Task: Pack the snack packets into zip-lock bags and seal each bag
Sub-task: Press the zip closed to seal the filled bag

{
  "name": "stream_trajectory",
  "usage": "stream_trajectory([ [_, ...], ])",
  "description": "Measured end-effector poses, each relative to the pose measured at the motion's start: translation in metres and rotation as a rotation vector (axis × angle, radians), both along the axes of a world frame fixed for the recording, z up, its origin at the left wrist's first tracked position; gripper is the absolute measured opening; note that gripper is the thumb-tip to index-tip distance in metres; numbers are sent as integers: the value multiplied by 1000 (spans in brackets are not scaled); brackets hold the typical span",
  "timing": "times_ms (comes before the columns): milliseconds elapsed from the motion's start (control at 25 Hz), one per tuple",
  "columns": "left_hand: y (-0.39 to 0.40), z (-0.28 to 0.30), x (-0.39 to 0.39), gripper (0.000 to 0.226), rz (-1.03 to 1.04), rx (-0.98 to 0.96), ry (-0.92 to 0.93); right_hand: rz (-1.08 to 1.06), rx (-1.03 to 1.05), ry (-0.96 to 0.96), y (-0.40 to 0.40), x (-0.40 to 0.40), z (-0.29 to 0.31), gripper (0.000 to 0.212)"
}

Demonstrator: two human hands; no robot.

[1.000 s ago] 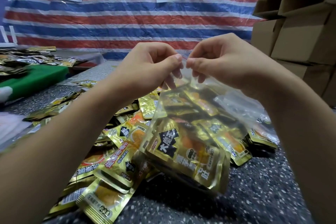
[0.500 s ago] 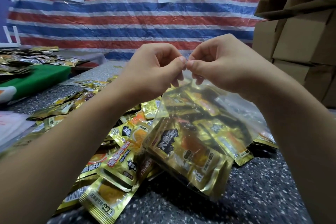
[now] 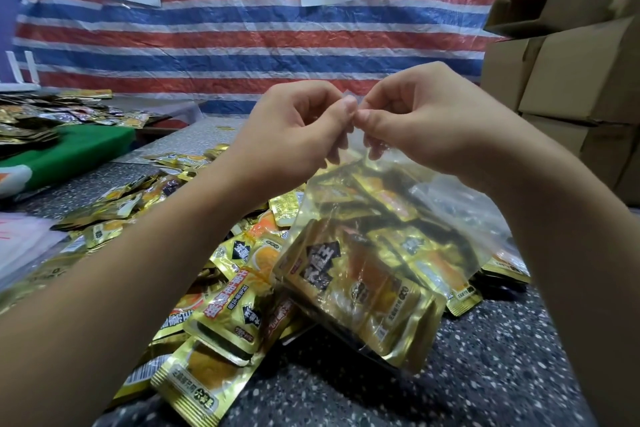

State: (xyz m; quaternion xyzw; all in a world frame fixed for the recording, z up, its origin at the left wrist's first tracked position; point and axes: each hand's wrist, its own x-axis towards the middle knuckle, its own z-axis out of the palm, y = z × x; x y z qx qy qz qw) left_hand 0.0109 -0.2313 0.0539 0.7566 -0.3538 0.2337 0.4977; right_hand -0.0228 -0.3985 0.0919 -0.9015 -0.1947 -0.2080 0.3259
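Observation:
A clear zip-lock bag (image 3: pixel 426 218) filled with several gold snack packets hangs in front of me, its bottom resting on the pile. My left hand (image 3: pixel 294 128) and my right hand (image 3: pixel 415 121) both pinch the bag's top edge, thumbs and forefingers meeting at the middle of the strip. Loose gold snack packets (image 3: pixel 221 305) lie heaped on the speckled dark table (image 3: pixel 485 374) under and left of the bag.
Stacked cardboard boxes (image 3: pixel 571 73) stand at the right. A green board (image 3: pixel 79 152) with more packets (image 3: pixel 41 114) on it lies far left. Clear plastic bags (image 3: pixel 20 246) sit at the left edge. A striped tarp (image 3: pixel 225 45) with paper signs hangs behind.
Both hands have drawn slightly closer together on the bag's top edge, so the fingertips now touch. The bag hangs much as before.

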Motion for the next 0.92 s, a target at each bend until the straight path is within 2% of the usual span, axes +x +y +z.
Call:
stream_trajectory([
  [520,0,17,-15,31,232,-328,-209,-45,-81,-125,-18,-18,20,22],
  [920,23,33,-19,24,321,-341,-315,-51,-64,-148,-40,-12,23,16],
])
